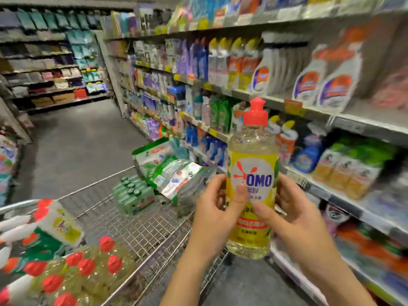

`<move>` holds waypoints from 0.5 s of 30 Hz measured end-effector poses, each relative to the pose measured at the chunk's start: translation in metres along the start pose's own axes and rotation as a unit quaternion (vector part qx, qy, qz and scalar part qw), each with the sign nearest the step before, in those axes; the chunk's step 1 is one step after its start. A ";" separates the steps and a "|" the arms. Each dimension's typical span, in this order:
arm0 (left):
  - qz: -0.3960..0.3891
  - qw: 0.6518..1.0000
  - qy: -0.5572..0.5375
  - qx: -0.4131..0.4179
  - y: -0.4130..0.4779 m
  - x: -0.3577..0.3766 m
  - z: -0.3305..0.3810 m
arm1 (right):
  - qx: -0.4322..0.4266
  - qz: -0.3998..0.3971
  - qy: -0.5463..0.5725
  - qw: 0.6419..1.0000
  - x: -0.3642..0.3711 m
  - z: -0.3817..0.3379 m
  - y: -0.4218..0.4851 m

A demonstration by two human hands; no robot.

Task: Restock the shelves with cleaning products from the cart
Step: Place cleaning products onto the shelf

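Observation:
A clear bottle of yellow liquid (251,164) with a red cap and a yellow OMO label stands upright in the air in front of the shelves (276,100). My left hand (216,208) grips its left side with the thumb across the label. My right hand (295,217) grips its right side, thumb on the front. The wire cart (141,219) is at the lower left. It holds several matching red-capped bottles (84,274), green packs (132,195) and green-and-white pouches (167,168).
Shelves of cleaning products run along the right, with white spray bottles (326,85) above and blue, green and orange packs below. White bottles with red caps (44,226) lie in the cart's near left corner. The grey aisle floor (79,146) stretches ahead to more shelving.

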State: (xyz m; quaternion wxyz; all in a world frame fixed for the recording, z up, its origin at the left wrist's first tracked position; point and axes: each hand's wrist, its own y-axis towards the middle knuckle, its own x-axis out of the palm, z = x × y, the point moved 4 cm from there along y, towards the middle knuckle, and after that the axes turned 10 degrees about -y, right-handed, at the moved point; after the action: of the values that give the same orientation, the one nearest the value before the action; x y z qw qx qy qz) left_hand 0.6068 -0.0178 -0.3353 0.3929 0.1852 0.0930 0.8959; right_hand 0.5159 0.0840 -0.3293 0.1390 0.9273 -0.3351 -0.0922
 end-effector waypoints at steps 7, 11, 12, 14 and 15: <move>-0.124 0.992 -0.014 -0.011 -0.007 0.137 -0.020 | -0.007 0.121 -0.039 0.992 -0.128 -0.022 -0.054; -0.186 0.982 -0.031 -0.021 -0.024 0.232 -0.033 | -0.017 0.168 -0.039 0.985 -0.210 -0.039 -0.094; -0.201 0.979 -0.035 -0.022 -0.030 0.257 -0.037 | -0.015 0.185 -0.045 0.982 -0.232 -0.043 -0.106; -0.231 0.971 -0.052 -0.027 -0.043 0.306 -0.044 | -0.012 0.214 -0.068 0.974 -0.275 -0.052 -0.130; -0.244 0.967 -0.060 -0.032 -0.049 0.330 -0.048 | -0.010 0.223 -0.084 0.971 -0.295 -0.057 -0.141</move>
State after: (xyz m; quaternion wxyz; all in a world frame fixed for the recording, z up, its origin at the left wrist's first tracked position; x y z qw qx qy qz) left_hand 0.4148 0.2576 -0.3091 0.6106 0.1979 0.0831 0.7623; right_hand 0.3907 0.3898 -0.2977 0.1366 0.8168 -0.5429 -0.1396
